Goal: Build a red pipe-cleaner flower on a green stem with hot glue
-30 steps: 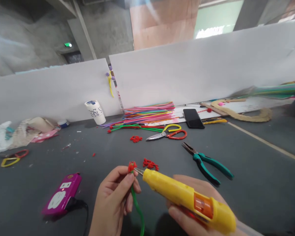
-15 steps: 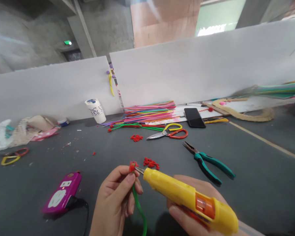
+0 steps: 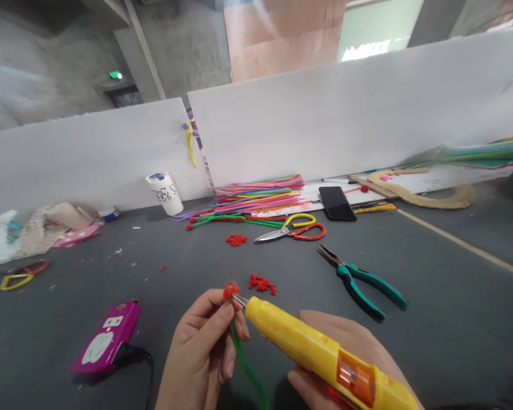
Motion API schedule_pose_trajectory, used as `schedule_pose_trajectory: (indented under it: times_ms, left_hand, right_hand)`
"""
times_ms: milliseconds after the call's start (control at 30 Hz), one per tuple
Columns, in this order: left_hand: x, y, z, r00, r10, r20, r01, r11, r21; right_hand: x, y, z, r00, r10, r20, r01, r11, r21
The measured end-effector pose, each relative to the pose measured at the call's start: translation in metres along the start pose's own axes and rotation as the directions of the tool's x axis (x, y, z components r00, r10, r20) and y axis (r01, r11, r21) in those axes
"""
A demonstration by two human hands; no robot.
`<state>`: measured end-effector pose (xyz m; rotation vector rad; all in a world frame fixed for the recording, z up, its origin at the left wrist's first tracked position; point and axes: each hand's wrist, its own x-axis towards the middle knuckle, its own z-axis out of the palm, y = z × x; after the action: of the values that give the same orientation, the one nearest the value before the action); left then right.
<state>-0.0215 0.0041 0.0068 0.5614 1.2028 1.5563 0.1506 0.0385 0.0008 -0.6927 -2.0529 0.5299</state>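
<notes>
Left fingers (image 3: 214, 329) pinch the green stem (image 3: 244, 360) beneath its red head (image 3: 229, 291), presumably steadying it for the nozzle (image 3: 240, 300) of the glue gun (image 3: 297, 332) that curled right fingers (image 3: 308, 388) wrap.

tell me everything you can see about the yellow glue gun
The yellow glue gun has a plastic-looking body, a slim, metallic nozzle at the front and an orange, see-through-looking window toward the rear. A patch of red shows beneath it. Gripped by the right hand, it slants across the lower right of the view, its nozzle aimed at the red tuft in the left hand; whether the tip touches cannot be told. The rear runs off the bottom edge.
</notes>
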Motion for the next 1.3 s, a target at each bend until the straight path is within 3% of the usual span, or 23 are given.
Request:
schedule_pose_trajectory:
  times_ms: [133,233,433,933,1300]
  left_hand:
    - [0.0,0.002,0.002,1.0,-0.022,0.019,0.023,0.998,-0.052]
    - [-0.001,0.002,0.003,0.999,-0.037,0.021,0.039,0.995,-0.096]
    - [-0.002,0.002,0.004,0.999,-0.05,-0.001,0.049,0.991,-0.122]
    - [-0.001,-0.001,0.002,0.999,-0.042,0.022,0.046,0.982,-0.185]
    - [0.0,-0.001,0.003,0.999,-0.05,0.008,0.051,0.979,-0.198]
  right_hand:
    - [0.008,0.006,0.002,0.988,-0.051,0.142,0.057,0.998,-0.038]
    - [0.008,0.01,0.004,0.988,-0.05,0.148,0.062,0.995,-0.083]
    - [0.003,0.014,0.003,0.971,-0.185,0.155,0.211,0.963,-0.171]
    - [-0.003,0.018,0.005,0.969,-0.14,0.203,0.175,0.97,-0.167]
    - [0.0,0.015,0.006,0.973,-0.183,0.142,0.208,0.959,-0.19]
